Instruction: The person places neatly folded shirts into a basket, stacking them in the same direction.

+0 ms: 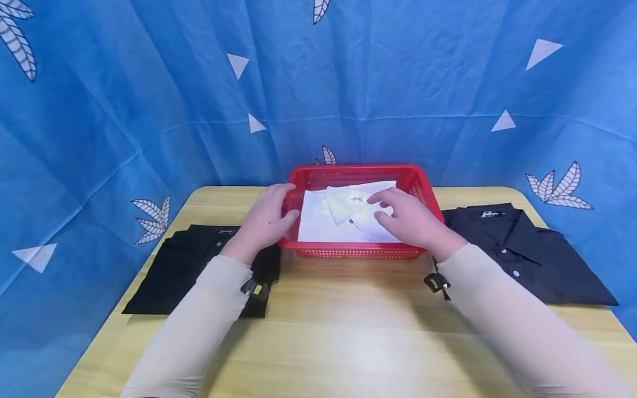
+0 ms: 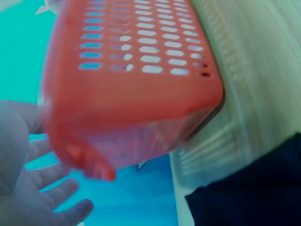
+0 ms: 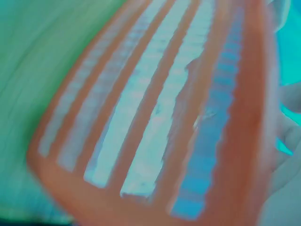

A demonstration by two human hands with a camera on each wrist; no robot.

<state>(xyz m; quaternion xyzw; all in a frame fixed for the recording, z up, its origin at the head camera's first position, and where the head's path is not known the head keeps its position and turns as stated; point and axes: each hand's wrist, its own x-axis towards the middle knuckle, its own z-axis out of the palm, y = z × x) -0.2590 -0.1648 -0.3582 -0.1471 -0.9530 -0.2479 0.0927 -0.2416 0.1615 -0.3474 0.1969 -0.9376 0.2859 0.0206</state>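
A red plastic basket [image 1: 358,252] with perforated walls stands at the far side of the table. In it lies a folded white shirt [image 1: 318,221], collar upward. At the basket's left end is my left hand [image 1: 264,221]; its fingers are spread beside the rim in the left wrist view, where the basket wall [image 2: 122,99] fills the middle. My right hand [image 1: 410,218] hovers over the right part of the white shirt, fingers loosely bent, with nothing seen between them. The right wrist view is blurred and shows mostly the basket wall [image 3: 235,160]; that hand is largely hidden behind it.
A folded black shirt [image 1: 174,271] lies left of the basket, partly under my left forearm. Another folded black shirt [image 1: 547,265] lies on the right. Both rest on the wooden table [image 1: 338,331], and a blue patterned curtain [image 1: 378,83] hangs behind its far edge.
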